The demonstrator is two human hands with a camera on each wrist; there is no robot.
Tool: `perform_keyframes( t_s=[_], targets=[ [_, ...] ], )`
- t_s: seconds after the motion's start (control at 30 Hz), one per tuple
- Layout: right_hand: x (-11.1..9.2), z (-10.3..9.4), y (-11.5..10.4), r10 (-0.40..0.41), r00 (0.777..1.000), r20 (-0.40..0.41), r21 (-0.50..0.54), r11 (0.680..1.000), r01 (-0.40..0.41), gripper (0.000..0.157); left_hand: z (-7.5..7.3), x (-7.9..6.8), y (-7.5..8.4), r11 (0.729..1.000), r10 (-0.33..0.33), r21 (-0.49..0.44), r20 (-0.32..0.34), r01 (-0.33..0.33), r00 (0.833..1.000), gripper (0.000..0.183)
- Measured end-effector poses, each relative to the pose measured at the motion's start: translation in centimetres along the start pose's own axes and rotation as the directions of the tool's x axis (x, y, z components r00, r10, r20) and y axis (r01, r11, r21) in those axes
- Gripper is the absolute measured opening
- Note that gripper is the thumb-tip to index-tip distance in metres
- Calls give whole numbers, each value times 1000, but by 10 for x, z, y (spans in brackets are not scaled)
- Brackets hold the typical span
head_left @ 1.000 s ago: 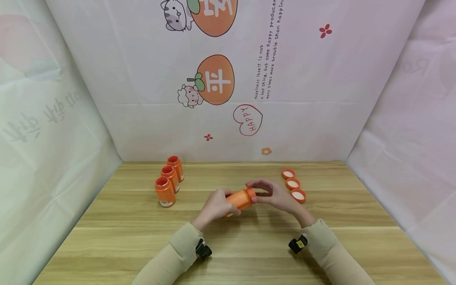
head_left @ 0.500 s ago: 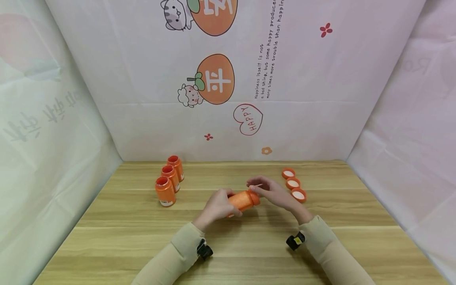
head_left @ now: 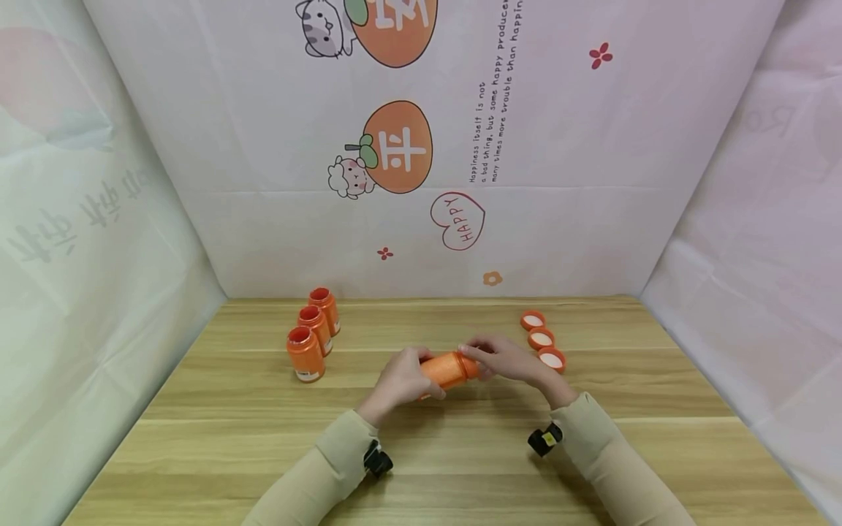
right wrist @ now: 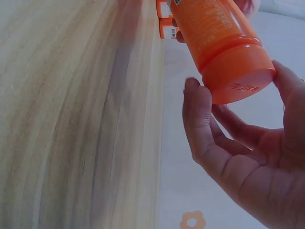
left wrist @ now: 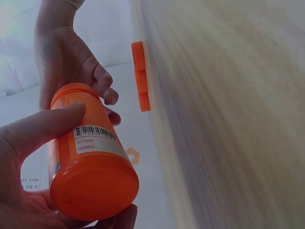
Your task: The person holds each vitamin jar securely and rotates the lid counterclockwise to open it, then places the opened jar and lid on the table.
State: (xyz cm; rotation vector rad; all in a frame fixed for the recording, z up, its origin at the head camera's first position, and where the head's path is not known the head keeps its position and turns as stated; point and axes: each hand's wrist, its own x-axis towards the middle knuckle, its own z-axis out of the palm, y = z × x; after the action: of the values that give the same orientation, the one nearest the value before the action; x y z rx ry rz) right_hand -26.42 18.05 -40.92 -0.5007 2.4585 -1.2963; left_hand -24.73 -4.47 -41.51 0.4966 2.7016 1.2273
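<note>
My left hand (head_left: 403, 378) grips an orange plastic bottle (head_left: 444, 370) around its body, tilted with its capped end to the right. The left wrist view shows the bottle's base and a white barcode label (left wrist: 97, 138). My right hand (head_left: 509, 359) is at the capped end. In the right wrist view, its thumb and fingertips pinch the rim of the orange cap (right wrist: 240, 74), which sits on the bottle. Behind and left, three uncapped orange bottles (head_left: 305, 358) stand upright in a row. Three loose caps (head_left: 551, 360) lie at the right, white inside facing up.
The wooden tabletop (head_left: 421, 467) runs to a white printed back wall (head_left: 552, 241). White sheets hang on the left (head_left: 99, 292) and right (head_left: 743, 292). A small black camera is strapped to each wrist.
My right hand has let go of the cap, shifted slightly, and come back onto it with the fingers lower round the end. The left hand and bottle have barely moved.
</note>
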Motion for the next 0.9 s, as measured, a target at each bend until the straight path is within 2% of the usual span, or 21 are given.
perform_keyframes(
  t_s=[0.17,0.33,0.9],
  targets=[
    [-2,1,-1,45,999,25,0,999,-45,47,1,0,-1,1000,0,7,-6,0,1000,54],
    [-3,1,-1,54,998,29,3,999,-54,47,0,0,0,1000,9,3,-8,-9,1000,53],
    [-8,-3,0,-79,995,62,4,997,78,43,-2,-1,-1,1000,13,-5,-2,-13,1000,52]
  ],
)
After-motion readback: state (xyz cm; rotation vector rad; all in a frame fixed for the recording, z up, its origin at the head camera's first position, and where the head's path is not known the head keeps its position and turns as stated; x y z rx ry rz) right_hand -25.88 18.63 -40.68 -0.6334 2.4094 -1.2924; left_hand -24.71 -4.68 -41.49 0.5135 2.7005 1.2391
